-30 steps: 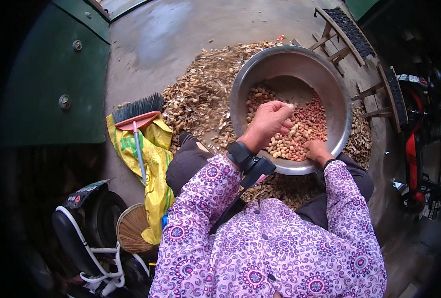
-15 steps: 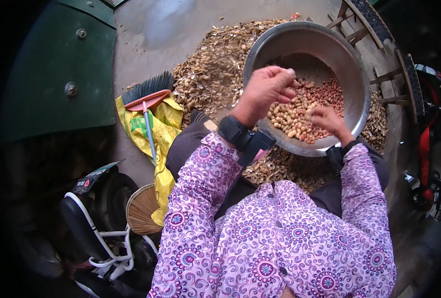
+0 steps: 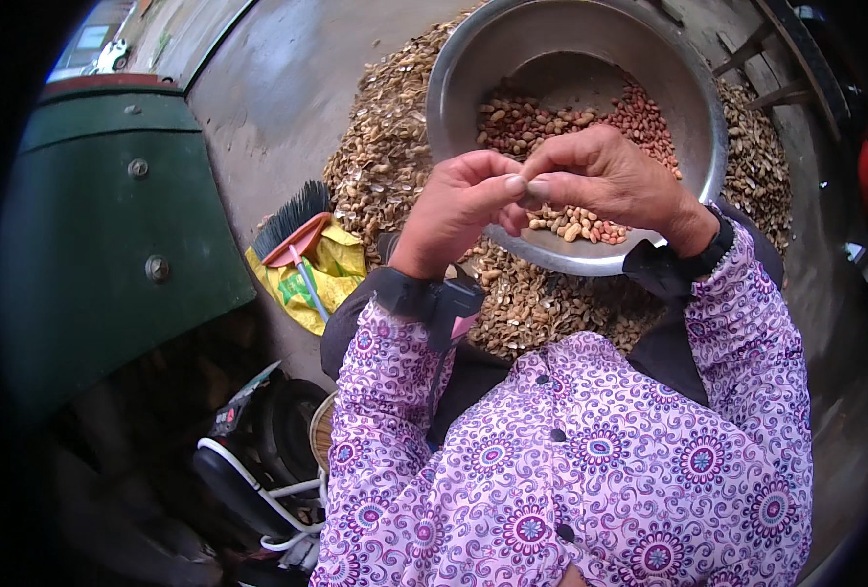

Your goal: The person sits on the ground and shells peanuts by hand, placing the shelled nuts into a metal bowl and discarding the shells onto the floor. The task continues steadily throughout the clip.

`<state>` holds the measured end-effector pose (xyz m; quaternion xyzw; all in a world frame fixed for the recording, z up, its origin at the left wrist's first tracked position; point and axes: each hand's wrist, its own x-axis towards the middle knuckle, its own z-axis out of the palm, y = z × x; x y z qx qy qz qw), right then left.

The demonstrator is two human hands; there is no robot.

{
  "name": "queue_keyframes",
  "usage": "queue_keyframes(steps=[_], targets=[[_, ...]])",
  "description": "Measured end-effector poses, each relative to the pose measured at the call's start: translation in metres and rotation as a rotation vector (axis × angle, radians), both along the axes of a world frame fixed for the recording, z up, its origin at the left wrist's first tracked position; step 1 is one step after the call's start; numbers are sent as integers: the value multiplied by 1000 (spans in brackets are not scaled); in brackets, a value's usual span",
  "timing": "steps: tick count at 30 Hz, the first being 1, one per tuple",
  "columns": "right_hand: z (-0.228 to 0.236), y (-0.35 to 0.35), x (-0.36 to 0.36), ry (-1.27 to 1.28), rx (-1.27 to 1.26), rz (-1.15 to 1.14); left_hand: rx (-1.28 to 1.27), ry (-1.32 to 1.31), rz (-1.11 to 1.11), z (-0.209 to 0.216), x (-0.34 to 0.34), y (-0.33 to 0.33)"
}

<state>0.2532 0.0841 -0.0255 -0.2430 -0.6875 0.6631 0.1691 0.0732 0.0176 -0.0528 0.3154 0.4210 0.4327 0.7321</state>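
Note:
My left hand (image 3: 458,210) and my right hand (image 3: 615,186) meet above the near left part of a large metal basin (image 3: 591,34). Both are closed, thumbs and fingertips pinched together at one spot. Whatever is between them is too small and too covered to make out. Unshelled peanuts (image 3: 576,225) lie in the basin just below my fingers, partly hidden by my hands. Reddish shelled peanuts (image 3: 649,122) gather along its right side. Each wrist has a black band, with a small dark device at the left one.
Empty peanut shells (image 3: 385,147) are heaped around the basin, also between my legs. To the left, a broom (image 3: 297,240) rests on a yellow sack (image 3: 341,279), beside a green panel (image 3: 101,235). A dark bench-like frame (image 3: 801,49) stands at far right.
My hands were apart over the basin; now their fingertips meet. My right hand has moved up and left out of the peanuts, my left slightly down. The view has shifted.

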Motion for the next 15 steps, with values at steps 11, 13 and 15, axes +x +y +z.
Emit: queue_keyframes(steps=[11,13,15], targets=[[-7,3,1,111,-17,-61,-90,-228,-30,-10,-2,5],[-10,3,1,112,-50,-110,-95,-239,20,-10,1,6],[-14,3,0,118,-77,-153,-92,-228,31,-10,0,5]])
